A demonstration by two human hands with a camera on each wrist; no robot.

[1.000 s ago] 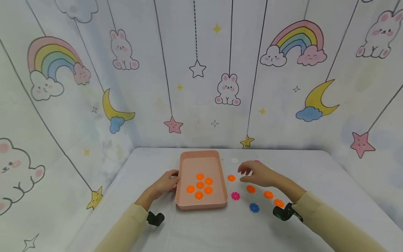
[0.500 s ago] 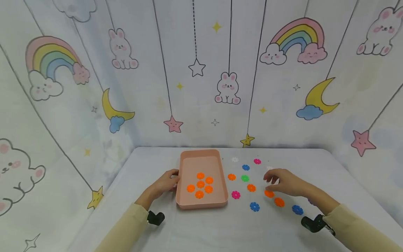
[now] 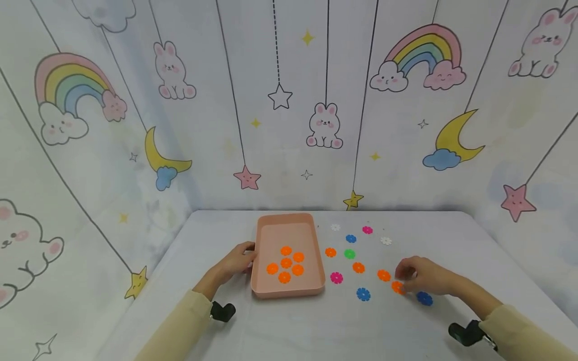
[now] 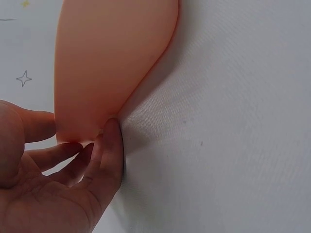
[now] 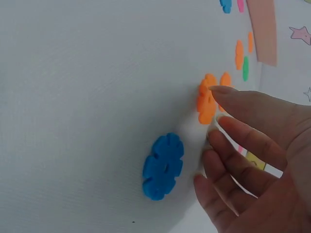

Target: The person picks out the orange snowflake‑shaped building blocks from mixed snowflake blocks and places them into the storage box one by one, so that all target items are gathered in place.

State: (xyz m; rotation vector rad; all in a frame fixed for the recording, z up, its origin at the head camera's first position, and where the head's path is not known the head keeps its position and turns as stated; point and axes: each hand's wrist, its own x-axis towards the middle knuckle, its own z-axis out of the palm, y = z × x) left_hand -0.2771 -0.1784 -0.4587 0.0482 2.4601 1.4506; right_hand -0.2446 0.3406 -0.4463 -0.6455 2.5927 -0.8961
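Note:
My left hand [image 3: 234, 260] grips the left side of a shallow salmon-pink tray [image 3: 289, 230]. In the left wrist view the thumb lies at the tray wall [image 4: 112, 58], with the fingers bent at its corner. Several orange flower-shaped plastic discs [image 3: 286, 262] lie inside the tray. My right hand [image 3: 426, 277] is low over the table's right side. Its thumb tip meets the edge of a loose orange flower disc [image 5: 206, 102], and the other fingers are bent beside it without closing round it. A blue flower disc [image 5: 164, 167] lies close by.
Between tray and right hand lie loose flower discs: orange [image 3: 358, 267], green [image 3: 349, 254], pink [image 3: 336, 278], blue [image 3: 363, 294]. A white disc [image 3: 386, 240] and another pink disc [image 3: 368, 230] sit farther back. Patterned cloth walls [image 3: 217, 125] enclose the white table [image 3: 289, 331].
My right hand has moved right and toward me, down to the orange disc near the blue one, uncovering the green, blue and white discs behind. The left hand stays at the tray.

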